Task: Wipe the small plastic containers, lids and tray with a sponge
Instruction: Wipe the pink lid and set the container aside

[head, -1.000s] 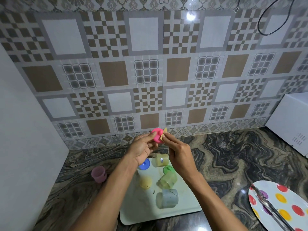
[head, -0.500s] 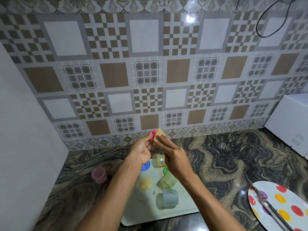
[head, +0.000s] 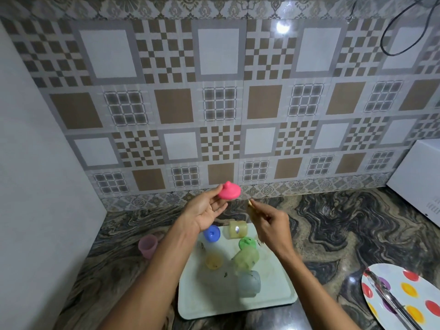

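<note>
My left hand holds a pink lid by its edge with thumb and fingertips, palm up, above the counter. To its right my right hand pinches a small yellow sponge piece, apart from the lid and blurred. Below them a pale tray carries a blue lid, a green lid, a yellow lid, a yellowish container on its side, a green container and a grey-blue container.
A pink container stands on the marble counter left of the tray. At the lower right lies a spotted plate with metal tongs on it. A white appliance sits at the right, a white wall at the left.
My hands have come apart: the right hand with the sponge moved right and down off the pink lid. The left hand turned the lid so its knobbed top shows.
</note>
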